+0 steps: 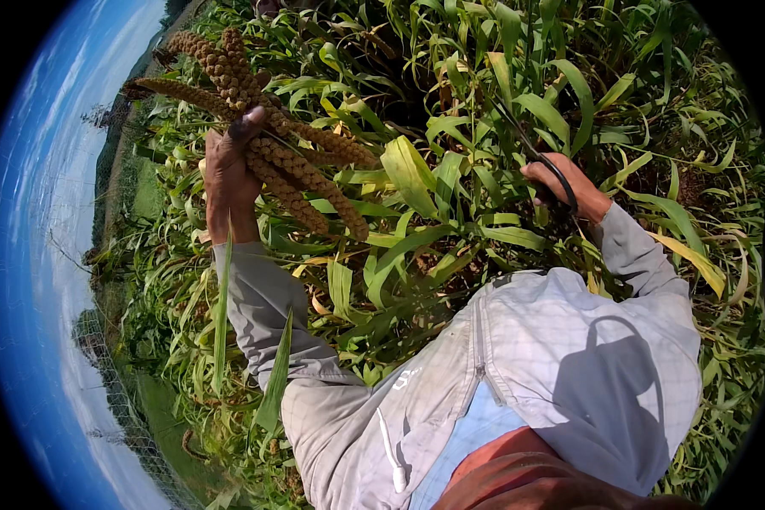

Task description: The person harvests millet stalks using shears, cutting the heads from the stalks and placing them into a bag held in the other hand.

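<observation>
At the upper left, my left hand (232, 174) is closed round a bunch of brown, knobbly millet heads (308, 183). The thumb lies across the bunch, and the heads stick out on both sides of the fist. On the right, my right hand (576, 189) grips a pair of scissors (559, 172) by the black handles. Their dark, thin blades point up and to the left among green leaves, and leaves partly hide the tips. Whether the blades touch a stalk, I cannot tell. A wide gap of foliage lies between the two hands.
Dense green and yellowing millet leaves (412, 174) surround both arms. Long leaf blades (276, 374) cross in front of my left sleeve. A wire fence (115, 382) runs along the far left, with grass beside it. Dark, shaded gaps show between the plants.
</observation>
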`<move>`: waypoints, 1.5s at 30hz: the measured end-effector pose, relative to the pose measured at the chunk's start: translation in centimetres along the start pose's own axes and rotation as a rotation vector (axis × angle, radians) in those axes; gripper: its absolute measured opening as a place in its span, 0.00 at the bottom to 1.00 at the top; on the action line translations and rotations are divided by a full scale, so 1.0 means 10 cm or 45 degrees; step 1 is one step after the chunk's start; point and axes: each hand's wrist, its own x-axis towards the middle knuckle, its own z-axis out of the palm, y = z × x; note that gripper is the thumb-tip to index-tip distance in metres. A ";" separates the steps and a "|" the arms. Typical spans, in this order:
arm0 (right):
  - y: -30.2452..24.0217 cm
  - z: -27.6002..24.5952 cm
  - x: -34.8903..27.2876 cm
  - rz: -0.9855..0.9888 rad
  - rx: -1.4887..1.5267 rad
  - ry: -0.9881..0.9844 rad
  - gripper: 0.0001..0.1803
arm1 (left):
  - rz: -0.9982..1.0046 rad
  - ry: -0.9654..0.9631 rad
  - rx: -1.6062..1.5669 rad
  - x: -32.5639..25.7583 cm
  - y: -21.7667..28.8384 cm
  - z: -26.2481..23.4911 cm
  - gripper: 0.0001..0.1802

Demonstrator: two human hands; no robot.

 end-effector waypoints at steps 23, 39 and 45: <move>-0.89 0.53 0.39 -0.454 -0.749 -0.748 0.22 | -0.272 -0.799 -0.517 0.12 -1.14 0.01 0.36; -0.97 0.67 0.27 -0.131 -0.731 -0.780 0.21 | -0.137 -0.286 -0.212 -0.37 -0.89 0.10 0.25; -0.80 0.63 0.46 -0.524 -0.609 -0.468 0.17 | 0.274 -0.043 -0.709 -0.64 -0.51 -0.41 0.26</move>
